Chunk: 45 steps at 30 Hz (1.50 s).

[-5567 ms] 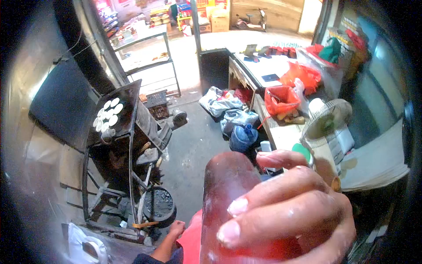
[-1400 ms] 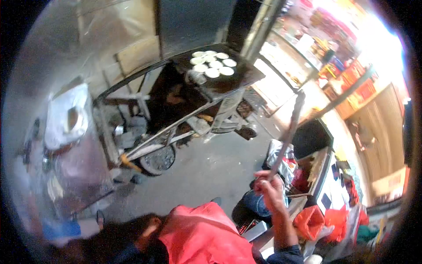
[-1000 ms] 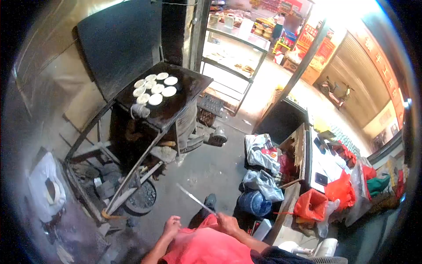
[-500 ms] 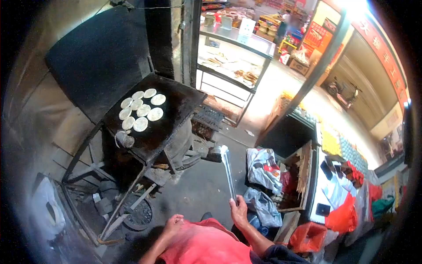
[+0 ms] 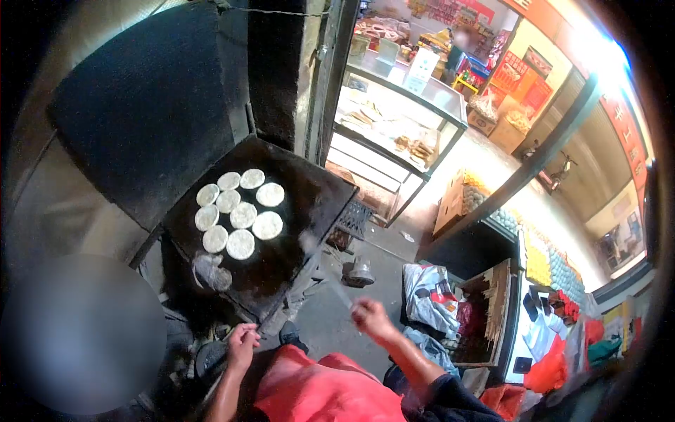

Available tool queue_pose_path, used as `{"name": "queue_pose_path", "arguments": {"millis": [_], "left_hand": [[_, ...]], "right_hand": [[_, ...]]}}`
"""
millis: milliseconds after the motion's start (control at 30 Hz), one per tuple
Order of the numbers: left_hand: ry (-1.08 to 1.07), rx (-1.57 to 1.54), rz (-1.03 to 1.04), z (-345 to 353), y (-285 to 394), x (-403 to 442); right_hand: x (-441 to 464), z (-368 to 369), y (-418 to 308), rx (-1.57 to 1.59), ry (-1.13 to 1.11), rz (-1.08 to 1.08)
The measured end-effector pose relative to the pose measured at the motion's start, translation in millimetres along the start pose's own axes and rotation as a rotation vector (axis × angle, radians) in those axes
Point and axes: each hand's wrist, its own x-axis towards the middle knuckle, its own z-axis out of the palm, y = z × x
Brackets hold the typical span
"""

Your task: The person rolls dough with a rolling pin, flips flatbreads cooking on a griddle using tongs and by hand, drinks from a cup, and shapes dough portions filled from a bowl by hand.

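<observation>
My right hand [image 5: 373,320] is closed round the handle end of metal tongs [image 5: 340,290]. The tongs are smeared by motion and point up and left toward the griddle's right edge, apart from the breads. My left hand [image 5: 243,343] hangs near the griddle's front corner, fingers loosely bent and apart, with nothing visible in it. Several round pale flatbreads [image 5: 242,216] lie grouped on the black griddle [image 5: 309,190]. A crumpled greyish cloth [image 5: 212,273] rests at its near left corner.
A large black lid [image 5: 151,112] stands raised behind the griddle. A glass display case [image 5: 394,133] with breads is beyond it. To the right are plastic bags [image 5: 430,299], an open wooden box [image 5: 489,309] and a counter with a phone [image 5: 522,365]. A person [image 5: 457,53] stands far back.
My body has come closer to the griddle. My right hand has swung the tongs leftward toward it, and my left hand has moved left, its fingers loosening.
</observation>
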Motion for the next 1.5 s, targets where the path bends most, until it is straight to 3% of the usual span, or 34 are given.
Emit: {"name": "queue_pose_path", "arguments": {"millis": [100,200,267,400,500,533,767,933,1000,1133,1167,1233,1400,1467,1500], "left_hand": [[0.028,0.043,0.062,-34,31,50],[0.03,0.035,0.095,-74,22,100],[0.047,0.126,0.131,-96,27,125],[0.09,0.325,0.267,-129,35,176],[0.067,0.334,0.22,-137,73,209],[0.046,0.478,0.313,-140,81,224],[0.008,0.906,0.59,-137,102,329],[-0.022,1.006,0.554,-136,104,374],[-0.011,0.995,0.719,-123,109,383],[0.051,1.083,0.682,-86,99,417],[-0.035,1.11,0.575,-79,97,426],[-0.074,1.113,0.558,-68,102,439],[-0.189,1.157,0.535,-59,115,471],[-0.128,1.123,0.602,-64,119,462],[-0.065,1.083,0.676,-66,119,456]], "right_hand": [[39,-1,-133,0.372,0.477,-0.373],[66,9,-215,0.584,0.599,-0.591],[78,35,-213,0.403,0.496,-0.566],[94,115,-151,0.194,0.144,-0.168],[105,156,-120,0.155,0.065,0.0],[110,163,-116,0.115,0.103,0.053],[162,176,-125,-0.376,0.132,-0.045],[191,182,-146,-0.688,0.249,-0.118],[196,183,-146,-0.746,0.268,-0.123],[206,177,-148,-0.872,0.24,-0.176],[210,174,-146,-0.906,0.242,-0.21],[217,174,-151,-1.031,0.257,-0.268],[226,172,-160,-0.885,0.286,-0.021],[209,162,-154,-0.723,0.326,0.006],[195,146,-136,-0.481,0.314,0.079]]}}
